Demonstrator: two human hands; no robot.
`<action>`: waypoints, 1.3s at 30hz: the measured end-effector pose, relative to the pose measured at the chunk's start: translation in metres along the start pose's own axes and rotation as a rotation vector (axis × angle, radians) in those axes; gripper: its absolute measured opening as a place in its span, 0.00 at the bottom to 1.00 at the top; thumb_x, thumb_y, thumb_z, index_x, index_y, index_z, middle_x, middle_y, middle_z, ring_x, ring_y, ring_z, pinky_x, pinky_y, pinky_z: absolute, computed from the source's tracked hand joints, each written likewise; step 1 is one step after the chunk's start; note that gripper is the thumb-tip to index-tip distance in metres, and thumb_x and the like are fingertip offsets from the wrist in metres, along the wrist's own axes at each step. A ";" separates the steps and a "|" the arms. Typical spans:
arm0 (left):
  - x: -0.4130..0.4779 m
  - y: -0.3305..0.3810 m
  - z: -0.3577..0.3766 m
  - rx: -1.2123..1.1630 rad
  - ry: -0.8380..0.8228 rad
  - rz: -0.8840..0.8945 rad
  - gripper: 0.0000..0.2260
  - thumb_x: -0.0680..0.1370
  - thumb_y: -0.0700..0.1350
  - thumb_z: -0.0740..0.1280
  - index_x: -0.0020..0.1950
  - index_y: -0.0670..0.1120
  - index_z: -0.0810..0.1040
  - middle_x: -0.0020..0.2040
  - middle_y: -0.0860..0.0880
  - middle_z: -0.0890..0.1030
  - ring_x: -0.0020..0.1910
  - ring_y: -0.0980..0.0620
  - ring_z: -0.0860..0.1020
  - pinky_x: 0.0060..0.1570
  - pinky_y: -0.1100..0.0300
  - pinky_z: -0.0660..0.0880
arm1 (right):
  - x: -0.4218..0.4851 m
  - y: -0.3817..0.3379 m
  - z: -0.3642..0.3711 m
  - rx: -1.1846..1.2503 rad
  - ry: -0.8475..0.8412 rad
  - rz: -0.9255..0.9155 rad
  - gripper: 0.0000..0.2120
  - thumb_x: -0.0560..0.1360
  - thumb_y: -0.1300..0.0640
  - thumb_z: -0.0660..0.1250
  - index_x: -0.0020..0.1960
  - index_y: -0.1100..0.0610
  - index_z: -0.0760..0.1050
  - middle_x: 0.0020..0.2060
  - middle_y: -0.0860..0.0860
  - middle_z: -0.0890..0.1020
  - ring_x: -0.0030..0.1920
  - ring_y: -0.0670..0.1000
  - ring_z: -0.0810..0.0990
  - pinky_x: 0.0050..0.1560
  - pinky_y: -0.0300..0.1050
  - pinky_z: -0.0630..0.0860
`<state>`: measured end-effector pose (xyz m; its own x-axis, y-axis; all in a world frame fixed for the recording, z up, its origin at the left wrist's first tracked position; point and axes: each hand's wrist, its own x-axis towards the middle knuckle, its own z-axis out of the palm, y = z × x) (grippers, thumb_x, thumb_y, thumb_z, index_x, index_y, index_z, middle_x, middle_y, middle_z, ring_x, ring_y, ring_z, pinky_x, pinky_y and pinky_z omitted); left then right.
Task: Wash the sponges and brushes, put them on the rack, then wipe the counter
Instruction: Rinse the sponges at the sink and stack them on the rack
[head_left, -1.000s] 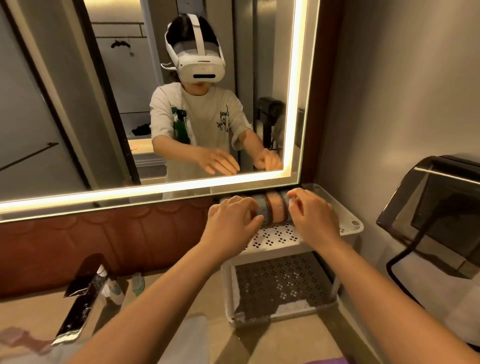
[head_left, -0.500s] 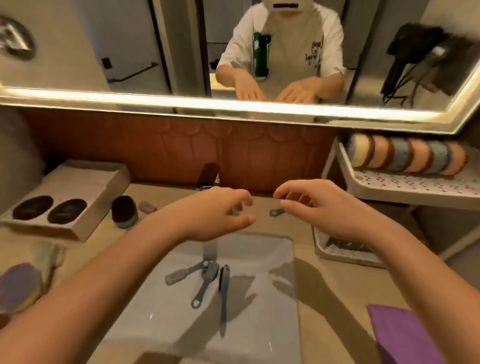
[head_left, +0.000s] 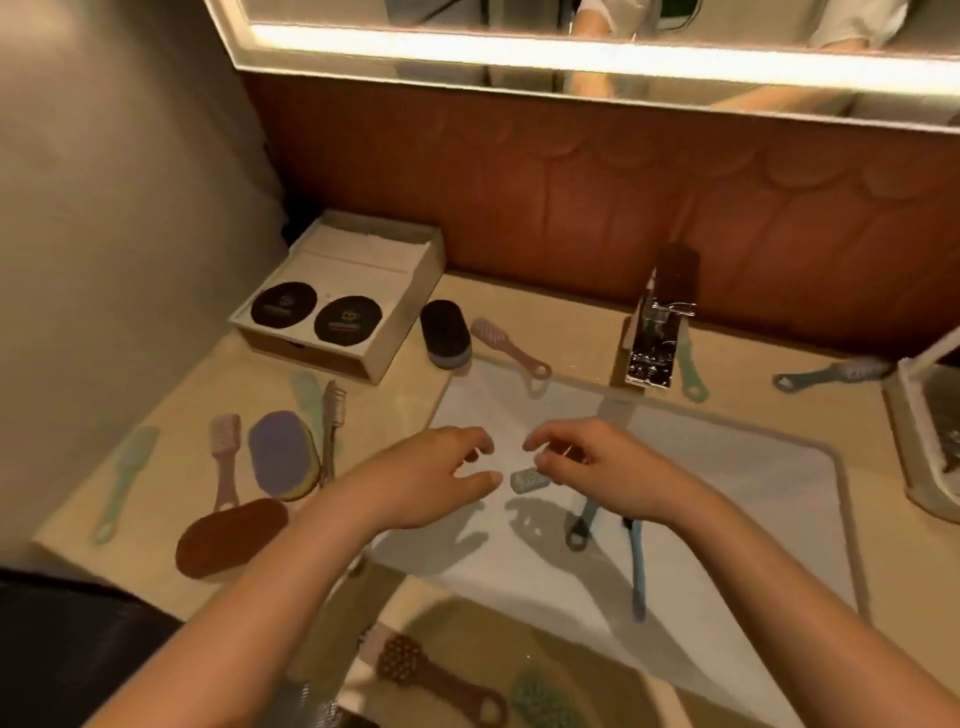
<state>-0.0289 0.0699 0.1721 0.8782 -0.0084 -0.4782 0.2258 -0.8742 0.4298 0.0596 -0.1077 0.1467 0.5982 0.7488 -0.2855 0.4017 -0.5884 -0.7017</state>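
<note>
Both of my hands hover over the white sink (head_left: 717, 499), fingers apart and holding nothing. My left hand (head_left: 431, 480) is at the basin's left side and my right hand (head_left: 597, 467) is beside it. Under my right hand lie brushes in the basin: a grey brush head (head_left: 527, 480) and a blue-handled brush (head_left: 636, 566). On the counter to the left lie a purple sponge (head_left: 283, 454), a brown sponge (head_left: 231, 538), a black sponge (head_left: 445, 332) and several small brushes (head_left: 224, 457). The white rack (head_left: 914, 415) shows only its corner at the right edge.
A chrome faucet (head_left: 652, 338) stands behind the basin, with a green brush (head_left: 693, 374) beside it and a blue-grey brush (head_left: 831, 374) further right. A white box (head_left: 384, 332) with two black discs sits at the back left. A brown brush (head_left: 436, 675) lies on the front counter.
My hands left the row of sponges on the rack's top shelf and came back over the sink. The view swung left and down from the rack to the basin.
</note>
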 end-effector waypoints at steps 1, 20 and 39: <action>-0.001 -0.014 0.002 -0.008 0.005 -0.014 0.21 0.79 0.56 0.58 0.70 0.51 0.66 0.67 0.50 0.72 0.63 0.53 0.71 0.61 0.58 0.69 | 0.011 -0.005 0.011 -0.012 -0.017 -0.002 0.12 0.79 0.50 0.59 0.61 0.49 0.74 0.50 0.47 0.80 0.49 0.46 0.78 0.53 0.44 0.76; 0.016 -0.207 0.019 0.057 0.472 -0.642 0.29 0.79 0.58 0.54 0.77 0.53 0.48 0.78 0.44 0.49 0.75 0.40 0.52 0.71 0.45 0.59 | 0.197 -0.059 0.094 -0.563 0.095 0.163 0.24 0.79 0.49 0.58 0.73 0.49 0.60 0.77 0.56 0.51 0.76 0.63 0.48 0.73 0.60 0.54; 0.034 -0.233 0.028 -0.032 0.684 -0.602 0.27 0.72 0.59 0.53 0.64 0.45 0.70 0.54 0.41 0.76 0.51 0.43 0.74 0.42 0.57 0.66 | 0.229 -0.020 0.088 -0.465 0.220 0.174 0.16 0.78 0.54 0.59 0.65 0.47 0.68 0.77 0.57 0.51 0.71 0.68 0.57 0.65 0.55 0.63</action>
<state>-0.0630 0.2596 0.0347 0.6645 0.7435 -0.0749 0.7295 -0.6237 0.2808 0.1276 0.1028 0.0382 0.7942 0.5762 -0.1928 0.5186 -0.8082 -0.2790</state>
